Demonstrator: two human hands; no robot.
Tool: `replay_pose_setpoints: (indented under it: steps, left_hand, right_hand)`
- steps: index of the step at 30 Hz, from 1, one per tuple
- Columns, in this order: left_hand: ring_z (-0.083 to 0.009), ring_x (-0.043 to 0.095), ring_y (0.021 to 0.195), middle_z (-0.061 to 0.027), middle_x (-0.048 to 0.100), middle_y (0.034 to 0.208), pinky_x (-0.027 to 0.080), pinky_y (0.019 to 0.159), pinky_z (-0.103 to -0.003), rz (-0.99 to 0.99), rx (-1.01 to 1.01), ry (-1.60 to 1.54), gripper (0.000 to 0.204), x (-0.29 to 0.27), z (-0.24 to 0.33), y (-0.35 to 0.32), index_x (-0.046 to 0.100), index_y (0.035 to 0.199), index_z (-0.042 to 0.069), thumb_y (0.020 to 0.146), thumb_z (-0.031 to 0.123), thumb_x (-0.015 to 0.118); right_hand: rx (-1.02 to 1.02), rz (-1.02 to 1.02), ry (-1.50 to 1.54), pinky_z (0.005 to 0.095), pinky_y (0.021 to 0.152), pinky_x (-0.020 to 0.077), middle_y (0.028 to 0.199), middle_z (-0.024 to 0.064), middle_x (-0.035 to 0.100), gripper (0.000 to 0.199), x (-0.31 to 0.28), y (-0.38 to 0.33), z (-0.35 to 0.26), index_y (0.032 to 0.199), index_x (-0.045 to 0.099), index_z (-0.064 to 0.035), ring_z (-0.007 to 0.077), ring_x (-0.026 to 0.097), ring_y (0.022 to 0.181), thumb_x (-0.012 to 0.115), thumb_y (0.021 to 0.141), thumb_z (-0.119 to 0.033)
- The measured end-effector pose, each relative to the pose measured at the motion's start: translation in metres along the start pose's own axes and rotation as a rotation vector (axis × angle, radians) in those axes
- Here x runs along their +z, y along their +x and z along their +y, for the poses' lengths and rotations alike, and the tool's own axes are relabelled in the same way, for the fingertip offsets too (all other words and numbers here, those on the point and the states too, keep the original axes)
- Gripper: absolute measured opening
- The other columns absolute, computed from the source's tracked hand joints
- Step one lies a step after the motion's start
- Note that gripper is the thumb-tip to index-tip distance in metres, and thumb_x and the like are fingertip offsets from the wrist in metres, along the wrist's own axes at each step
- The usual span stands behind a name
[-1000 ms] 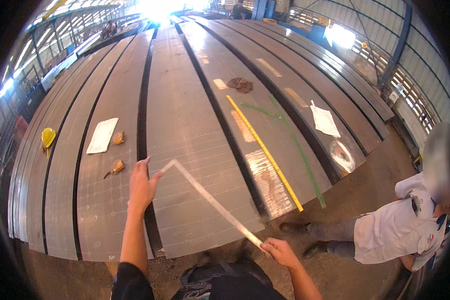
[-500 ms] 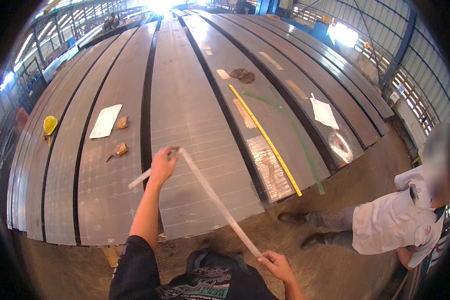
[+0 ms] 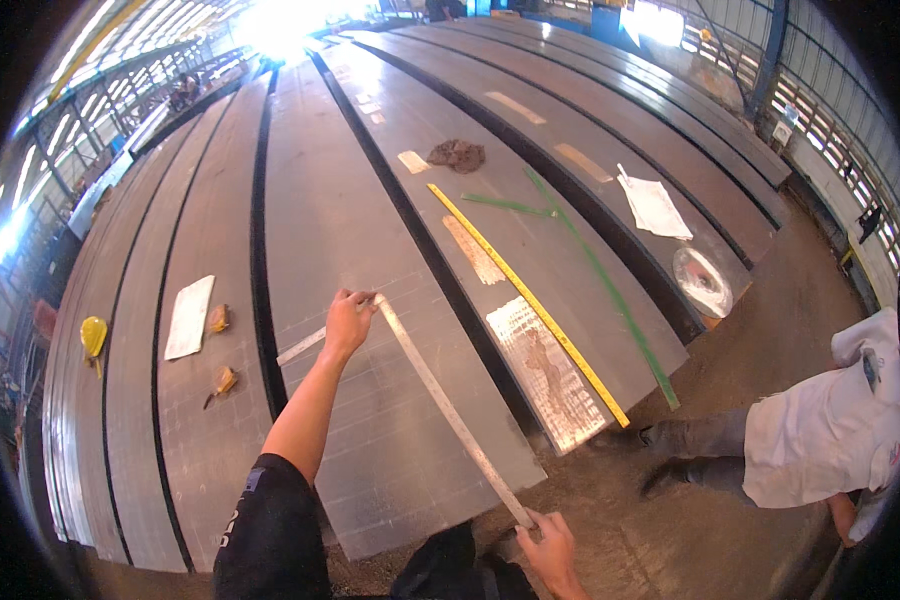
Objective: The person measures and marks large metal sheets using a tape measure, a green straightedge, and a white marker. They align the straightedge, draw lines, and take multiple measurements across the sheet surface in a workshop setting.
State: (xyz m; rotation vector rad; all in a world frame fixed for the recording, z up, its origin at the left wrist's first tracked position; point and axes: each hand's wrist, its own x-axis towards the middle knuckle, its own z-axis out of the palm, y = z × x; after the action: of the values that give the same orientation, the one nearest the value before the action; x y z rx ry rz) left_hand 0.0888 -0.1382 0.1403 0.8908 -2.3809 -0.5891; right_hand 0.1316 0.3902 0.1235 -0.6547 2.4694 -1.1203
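Observation:
I hold a metal L-shaped square (image 3: 442, 405) over the near end of a grey steel slab (image 3: 410, 470) marked with pale lines. My left hand (image 3: 350, 322) is closed at the square's corner, its fingers pinching the metal. At the near end of the long blade, beside the slab's front edge, my right hand (image 3: 550, 548) grips the tip. The short blade runs left from my left hand and is partly hidden behind it. Both blades look flat on or very close to the slab; I cannot tell whether they touch everywhere.
Right of the square lie a yellow straightedge (image 3: 530, 305), green strips (image 3: 610, 290) and a brown rag (image 3: 457, 155). Leftward are two tape measures (image 3: 218, 319), a white sheet (image 3: 189, 318) and a yellow hard hat (image 3: 93, 337). Dark gaps part the slabs. Another person (image 3: 820, 410) stands at right.
The square has come down toward the slab, and its short blade has swung to line up near the chalked lines. Both hands keep their grip. My view has shifted and tilted.

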Motion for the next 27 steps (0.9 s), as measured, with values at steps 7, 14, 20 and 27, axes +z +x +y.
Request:
replay_pose_setpoints:
  steps: [7, 14, 20, 27]
  left_hand:
    - [-0.041, 0.062, 0.108, -0.0247, 0.064, 0.113, 0.049, 0.097, -0.047, -0.159, 0.001, 0.064, 0.03, 0.116, -0.088, 0.076, 0.075, 0.116, 0.009, 0.087, 0.014, 0.069]
    - [-0.0375, 0.064, 0.106, -0.0174, 0.071, 0.103, 0.05, 0.094, -0.045, -0.139, 0.114, 0.177, 0.026, 0.131, -0.11, 0.155, 0.078, 0.111, 0.015, 0.089, 0.019, 0.067]
    - [-0.0295, 0.069, 0.101, -0.0109, 0.075, 0.105, 0.052, 0.093, -0.038, -0.098, -0.017, 0.009, 0.028, 0.16, -0.123, 0.163, 0.08, 0.111, 0.017, 0.084, 0.025, 0.074]
    - [-0.016, 0.067, 0.105, -0.0067, 0.076, 0.112, 0.048, 0.097, -0.03, -0.22, -0.178, -0.174, 0.034, 0.144, -0.138, 0.168, 0.078, 0.116, 0.014, 0.085, 0.029, 0.078]
  right_hand:
    - [0.133, 0.016, -0.059, 0.0433, 0.075, 0.0554, 0.097, 0.0132, 0.067, 0.031, 0.06, 0.091, 0.0, 0.108, 0.067, -0.0059, 0.0325, 0.069, 0.088, 0.079, 0.084, -0.022]
    - [0.088, 0.042, -0.084, 0.0404, 0.073, 0.0552, 0.095, 0.0147, 0.066, 0.031, 0.09, 0.165, -0.02, 0.108, 0.067, -0.0032, 0.0316, 0.068, 0.085, 0.08, 0.083, -0.015]
    - [0.055, 0.036, -0.212, 0.0418, 0.07, 0.0578, 0.104, 0.0103, 0.066, 0.033, 0.1, 0.173, -0.007, 0.112, 0.068, -0.0099, 0.0304, 0.07, 0.088, 0.079, 0.085, -0.025]
    - [-0.01, 0.045, -0.317, 0.0365, 0.066, 0.059, 0.105, 0.0043, 0.064, 0.031, 0.099, 0.169, -0.008, 0.111, 0.071, -0.0144, 0.0233, 0.07, 0.086, 0.08, 0.085, -0.029]
